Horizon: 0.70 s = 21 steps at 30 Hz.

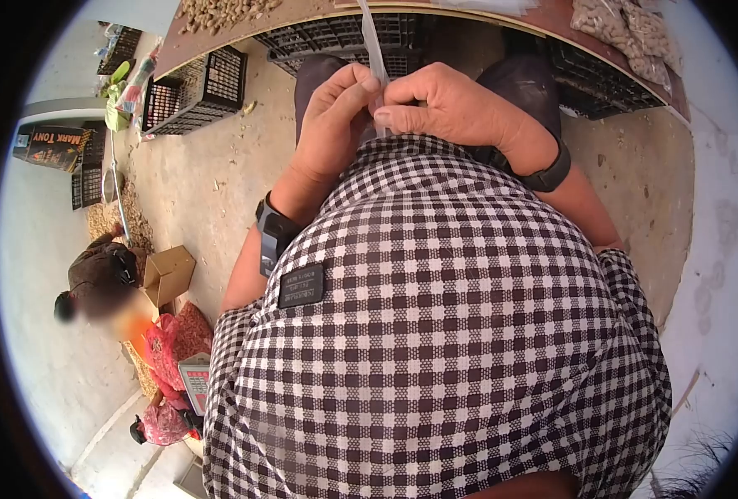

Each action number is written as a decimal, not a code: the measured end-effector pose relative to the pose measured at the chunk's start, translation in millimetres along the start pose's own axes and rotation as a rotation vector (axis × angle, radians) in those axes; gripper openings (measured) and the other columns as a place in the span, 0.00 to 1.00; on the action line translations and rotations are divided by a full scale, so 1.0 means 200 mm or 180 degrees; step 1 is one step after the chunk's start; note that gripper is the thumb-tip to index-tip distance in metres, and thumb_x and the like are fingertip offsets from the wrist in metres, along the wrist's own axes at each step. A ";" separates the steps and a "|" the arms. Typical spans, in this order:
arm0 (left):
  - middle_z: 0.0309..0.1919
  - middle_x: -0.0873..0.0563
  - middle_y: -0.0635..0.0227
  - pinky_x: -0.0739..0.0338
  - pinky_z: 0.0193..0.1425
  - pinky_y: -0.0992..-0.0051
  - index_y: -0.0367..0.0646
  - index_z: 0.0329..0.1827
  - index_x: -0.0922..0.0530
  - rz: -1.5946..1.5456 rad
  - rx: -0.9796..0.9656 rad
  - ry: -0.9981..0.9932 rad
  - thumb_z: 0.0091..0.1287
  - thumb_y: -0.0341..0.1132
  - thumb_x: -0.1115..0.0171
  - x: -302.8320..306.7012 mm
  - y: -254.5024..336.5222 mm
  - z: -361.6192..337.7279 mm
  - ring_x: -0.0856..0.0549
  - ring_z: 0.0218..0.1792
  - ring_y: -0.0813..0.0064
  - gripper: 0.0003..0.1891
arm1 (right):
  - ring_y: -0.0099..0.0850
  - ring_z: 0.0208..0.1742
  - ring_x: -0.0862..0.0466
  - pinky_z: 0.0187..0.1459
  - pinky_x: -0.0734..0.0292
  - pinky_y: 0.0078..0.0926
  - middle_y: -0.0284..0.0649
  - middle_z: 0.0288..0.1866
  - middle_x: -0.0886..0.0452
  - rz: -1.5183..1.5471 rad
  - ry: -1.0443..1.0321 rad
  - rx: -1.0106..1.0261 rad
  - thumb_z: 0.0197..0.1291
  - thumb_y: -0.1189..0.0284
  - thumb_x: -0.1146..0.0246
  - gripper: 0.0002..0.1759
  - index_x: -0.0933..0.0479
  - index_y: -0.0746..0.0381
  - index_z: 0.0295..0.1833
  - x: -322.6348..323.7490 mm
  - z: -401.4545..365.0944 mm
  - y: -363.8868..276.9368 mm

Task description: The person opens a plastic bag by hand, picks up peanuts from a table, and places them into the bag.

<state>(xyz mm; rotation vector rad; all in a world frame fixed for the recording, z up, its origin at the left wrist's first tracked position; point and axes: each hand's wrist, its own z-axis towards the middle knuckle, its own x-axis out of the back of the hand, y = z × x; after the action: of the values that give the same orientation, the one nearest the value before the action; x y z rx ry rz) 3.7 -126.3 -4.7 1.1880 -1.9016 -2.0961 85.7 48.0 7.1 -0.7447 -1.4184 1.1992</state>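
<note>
A narrow, clear plastic bag [373, 41] hangs edge-on between my hands, in front of the checked shirt, and its upper end reaches the table edge. My left hand [332, 116] pinches it between thumb and index finger. From the other side, my right hand [448, 112] closes thumb and forefinger on the same plastic. The fingertips of both hands nearly meet. What the bag holds, if anything, cannot be made out.
The brown table [302, 23] ahead bears loose peanuts [223, 15] and filled clear bags [627, 33]. Black crates [207, 91] stand beneath and beside it. At the left are a crouching person [103, 270], a cardboard box [168, 274], and a red bag [163, 353].
</note>
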 end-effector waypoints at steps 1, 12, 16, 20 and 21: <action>0.31 0.21 0.76 0.30 0.38 0.84 0.43 0.37 0.25 0.0009 -0.0027 -0.0002 0.71 0.34 0.45 -0.01 0.00 0.00 0.25 0.32 0.86 0.06 | 0.25 0.26 0.22 0.32 0.25 0.26 0.38 0.24 0.19 0.0010 0.0007 0.0025 0.64 0.57 0.38 0.19 0.17 0.64 0.36 0.01 0.00 0.00; 0.27 0.21 0.73 0.29 0.36 0.82 0.42 0.36 0.25 -0.0041 0.0105 0.0160 0.70 0.33 0.46 -0.06 -0.03 0.05 0.24 0.29 0.83 0.05 | 0.24 0.24 0.26 0.30 0.28 0.26 0.36 0.22 0.22 0.0305 0.0240 -0.0054 0.65 0.56 0.39 0.21 0.18 0.64 0.34 0.04 -0.05 0.06; 0.26 0.21 0.71 0.29 0.35 0.81 0.42 0.35 0.26 -0.0117 0.0193 0.0200 0.70 0.33 0.46 -0.06 -0.04 0.07 0.24 0.27 0.80 0.06 | 0.22 0.24 0.28 0.29 0.30 0.23 0.34 0.21 0.25 0.0094 0.0295 -0.0045 0.66 0.60 0.39 0.18 0.20 0.65 0.33 0.07 -0.07 0.03; 0.25 0.22 0.71 0.28 0.35 0.80 0.41 0.35 0.26 -0.0324 0.0280 0.0220 0.71 0.32 0.46 -0.04 -0.02 0.07 0.24 0.26 0.80 0.06 | 0.17 0.25 0.31 0.28 0.34 0.17 0.30 0.23 0.28 0.0062 0.0389 0.0125 0.65 0.67 0.40 0.13 0.24 0.65 0.32 0.16 -0.10 -0.13; 0.25 0.22 0.71 0.28 0.35 0.80 0.41 0.35 0.26 -0.0334 0.0268 0.0203 0.71 0.32 0.46 -0.03 -0.02 0.06 0.24 0.26 0.79 0.06 | 0.16 0.25 0.32 0.27 0.35 0.17 0.30 0.22 0.28 0.0160 0.0450 0.0178 0.65 0.68 0.40 0.12 0.24 0.65 0.32 0.18 -0.11 -0.17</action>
<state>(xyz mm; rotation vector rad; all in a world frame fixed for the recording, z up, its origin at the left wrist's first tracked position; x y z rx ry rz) 2.6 -112.5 -6.2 1.3836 -1.9581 -2.0186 104.1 77.1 48.7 -0.8142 -1.2517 1.1963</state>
